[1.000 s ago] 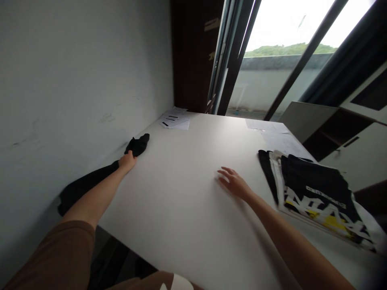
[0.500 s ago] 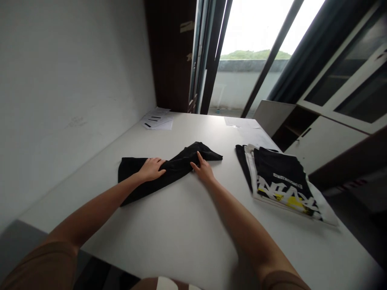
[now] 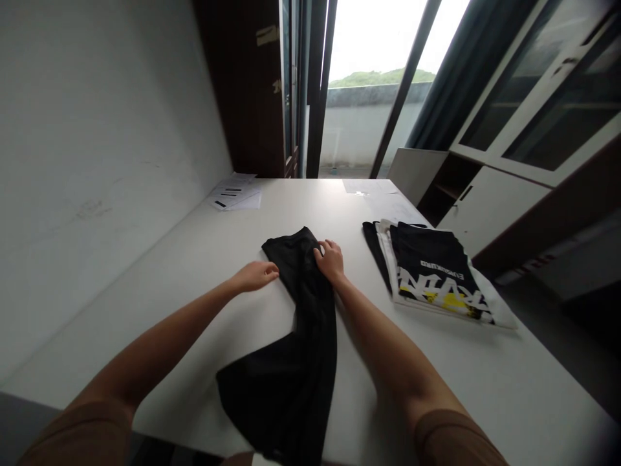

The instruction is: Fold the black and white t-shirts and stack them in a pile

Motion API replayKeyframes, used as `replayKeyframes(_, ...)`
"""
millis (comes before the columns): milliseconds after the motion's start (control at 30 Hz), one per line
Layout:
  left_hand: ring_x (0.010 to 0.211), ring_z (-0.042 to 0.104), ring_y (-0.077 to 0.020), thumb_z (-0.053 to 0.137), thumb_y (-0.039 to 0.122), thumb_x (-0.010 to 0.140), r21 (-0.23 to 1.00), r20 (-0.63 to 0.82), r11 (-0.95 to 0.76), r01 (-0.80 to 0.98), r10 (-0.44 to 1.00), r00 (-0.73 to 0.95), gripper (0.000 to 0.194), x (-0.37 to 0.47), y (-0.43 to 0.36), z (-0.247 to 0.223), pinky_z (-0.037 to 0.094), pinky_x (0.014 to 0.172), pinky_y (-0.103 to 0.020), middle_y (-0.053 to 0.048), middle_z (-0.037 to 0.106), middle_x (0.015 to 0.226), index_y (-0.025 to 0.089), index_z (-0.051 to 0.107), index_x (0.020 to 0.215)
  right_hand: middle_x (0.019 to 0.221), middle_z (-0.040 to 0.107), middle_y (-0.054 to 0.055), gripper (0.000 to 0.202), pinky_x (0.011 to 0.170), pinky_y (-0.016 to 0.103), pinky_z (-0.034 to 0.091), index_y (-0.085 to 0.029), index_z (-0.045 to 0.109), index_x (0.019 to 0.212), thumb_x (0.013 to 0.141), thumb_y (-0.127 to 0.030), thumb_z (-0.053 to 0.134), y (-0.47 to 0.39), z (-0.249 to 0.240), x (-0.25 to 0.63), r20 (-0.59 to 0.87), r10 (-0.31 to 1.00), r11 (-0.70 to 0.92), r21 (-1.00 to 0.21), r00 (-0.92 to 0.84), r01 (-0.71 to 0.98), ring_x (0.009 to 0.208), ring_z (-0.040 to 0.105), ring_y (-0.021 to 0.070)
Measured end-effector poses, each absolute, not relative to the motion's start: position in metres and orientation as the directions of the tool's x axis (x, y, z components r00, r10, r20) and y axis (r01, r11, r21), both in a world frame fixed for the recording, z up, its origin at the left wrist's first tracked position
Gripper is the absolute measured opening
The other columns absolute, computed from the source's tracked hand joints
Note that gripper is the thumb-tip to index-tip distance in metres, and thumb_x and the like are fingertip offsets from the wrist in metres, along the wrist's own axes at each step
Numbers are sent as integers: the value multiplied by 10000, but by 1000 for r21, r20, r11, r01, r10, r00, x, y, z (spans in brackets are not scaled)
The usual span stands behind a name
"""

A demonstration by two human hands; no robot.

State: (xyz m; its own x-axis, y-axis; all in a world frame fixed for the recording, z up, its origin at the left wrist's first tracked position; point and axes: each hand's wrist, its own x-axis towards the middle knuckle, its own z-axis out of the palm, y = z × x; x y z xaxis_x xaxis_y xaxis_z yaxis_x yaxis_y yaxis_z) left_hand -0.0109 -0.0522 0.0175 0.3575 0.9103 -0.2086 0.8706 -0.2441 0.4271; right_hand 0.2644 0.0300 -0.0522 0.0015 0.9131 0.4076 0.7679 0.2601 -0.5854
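A black garment lies lengthwise on the white table, rumpled, its near end spreading left and reaching the front edge. Its kind cannot be told from its shape. My right hand grips the garment's right side near the far end, fingers curled over the cloth. At the far end's left edge is my left hand, its fingers pressed together on the cloth's border. The fingertips of that hand are partly hidden.
On the right of the table lies a stack of folded clothes, black and white, the top one printed with lettering. Papers lie at the far left by the wall, and more sheets at the far right. Cabinets stand beyond.
The black garment has turned from lying crosswise to lying lengthwise, its near end now close to me. My left hand has moved to its far left edge; my right hand has curled around its side.
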Motion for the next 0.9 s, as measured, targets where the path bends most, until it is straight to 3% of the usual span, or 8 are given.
replayKeyframes(100,1082,657,-278,565,337,924,372,-60,-133,919,984,167,266,-17,-18,-1,487,976,-360,-90,730,1095,214,770,1042,1348,630,86,429,1091,416,435,-249,653,1321,1042,-427,381,14,-31,251,428,884,421,-545,-191,725,1254,561,277)
replayKeyframes(200,1142,616,-293,618,269,873,394,48,-98,914,995,86,311,-15,-1,-29,451,1060,-394,-119,698,1154,180,741,1144,1293,656,53,443,993,372,478,-314,618,1351,1023,-554,442,-4,-21,224,290,879,476,-477,-379,739,1157,614,262)
replayKeyframes(300,1181,597,-261,564,185,887,459,127,-121,880,989,70,396,-9,7,-53,434,1095,-375,-86,690,1210,216,706,1256,1295,630,116,592,982,449,456,-285,606,1345,894,-670,617,-17,-25,200,189,918,393,-310,-349,866,1211,548,340)
replayKeyframes(433,1143,637,-220,497,152,926,581,179,-161,797,982,68,436,-6,15,-70,476,1045,-331,-42,717,1204,252,684,1307,1257,608,139,314,963,462,422,-232,655,1174,958,-447,581,-19,-35,192,218,930,340,-205,-295,918,1204,501,332)
replayKeyframes(500,1092,664,-213,526,211,942,644,193,-172,746,979,60,430,-4,18,-75,503,999,-319,-42,731,1167,242,649,1353,1181,629,103,213,919,390,423,-246,662,1098,990,-363,521,-14,-38,195,244,930,338,-280,-273,899,1135,534,280)
replayKeyframes(600,955,693,-209,593,287,922,722,202,-171,671,979,33,473,4,22,-79,537,898,-312,-38,743,1029,219,602,1390,1020,643,44,264,812,294,417,-237,640,922,1025,-393,454,-3,-42,202,287,940,316,-524,-185,791,942,582,199)
replayKeyframes(733,799,687,-184,562,269,914,801,196,-144,581,980,-28,385,17,24,-80,548,775,-285,-18,717,858,197,639,1285,756,552,-18,377,694,248,387,-220,548,753,998,-489,450,12,-48,216,324,944,316,-829,-64,462,729,520,146)
replayKeyframes(900,727,691,-168,540,317,953,857,145,-107,504,989,-37,273,30,28,-73,554,726,-276,-25,707,798,178,691,1133,680,468,-45,404,638,245,408,-220,563,762,871,-608,589,22,-50,229,227,974,227,-974,-7,-15,656,468,133)
